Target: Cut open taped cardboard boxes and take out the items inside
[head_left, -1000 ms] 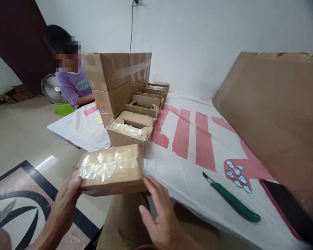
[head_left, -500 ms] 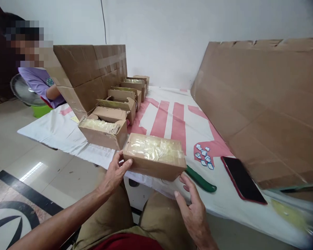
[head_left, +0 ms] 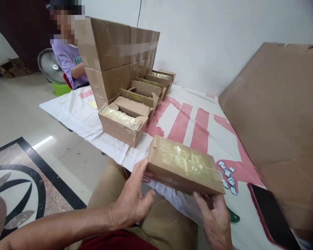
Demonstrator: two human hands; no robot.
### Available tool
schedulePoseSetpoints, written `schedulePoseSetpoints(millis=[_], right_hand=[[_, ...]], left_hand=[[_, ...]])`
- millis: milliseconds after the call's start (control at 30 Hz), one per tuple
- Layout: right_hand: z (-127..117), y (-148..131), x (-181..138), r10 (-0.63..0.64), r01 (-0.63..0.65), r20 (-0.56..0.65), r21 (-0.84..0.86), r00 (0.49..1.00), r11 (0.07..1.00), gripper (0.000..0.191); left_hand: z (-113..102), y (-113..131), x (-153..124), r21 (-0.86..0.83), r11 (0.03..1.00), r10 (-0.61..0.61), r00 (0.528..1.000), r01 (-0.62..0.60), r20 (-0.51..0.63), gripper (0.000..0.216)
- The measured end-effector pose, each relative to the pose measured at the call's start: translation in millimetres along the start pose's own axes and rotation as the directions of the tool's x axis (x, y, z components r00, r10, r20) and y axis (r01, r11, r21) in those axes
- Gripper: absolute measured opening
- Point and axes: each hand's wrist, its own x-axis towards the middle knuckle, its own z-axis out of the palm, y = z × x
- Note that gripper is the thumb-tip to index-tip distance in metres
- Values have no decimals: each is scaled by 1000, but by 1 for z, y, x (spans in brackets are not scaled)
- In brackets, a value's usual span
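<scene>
A closed cardboard box with clear tape over its yellowish top lies at the near table edge, slanting toward me at its right end. My left hand touches the box's left end with its fingers, while its thumb stands apart from the box. At the near right corner, my right hand grips the box, thumb on the front face; the other fingers are partly hidden. From behind that hand pokes the end of a green handle-like thing. Beside it is a black phone with a red edge.
Several opened cardboard boxes form a row at the left, beside stacked large cartons. A big cardboard sheet stands at the right. Across the table sits a person in a purple top, near a fan.
The view has swung left. My right hand has closed on the box's right corner, and my left thumb has come off its front. The box now covers most of the green thing.
</scene>
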Motion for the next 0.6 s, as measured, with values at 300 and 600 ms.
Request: schedulePoseSetpoints(millis=[300,600], right_hand=[[-7,0,-1,94,-84,-63,147,994,986,69],[17,-11,-16,49,-47,-135,23,990,999,72]], left_hand=[[9,9,-17,77,936,314,915,-342,253,109],[-8,-15,-8,91,982,149,969,-169,196,96]])
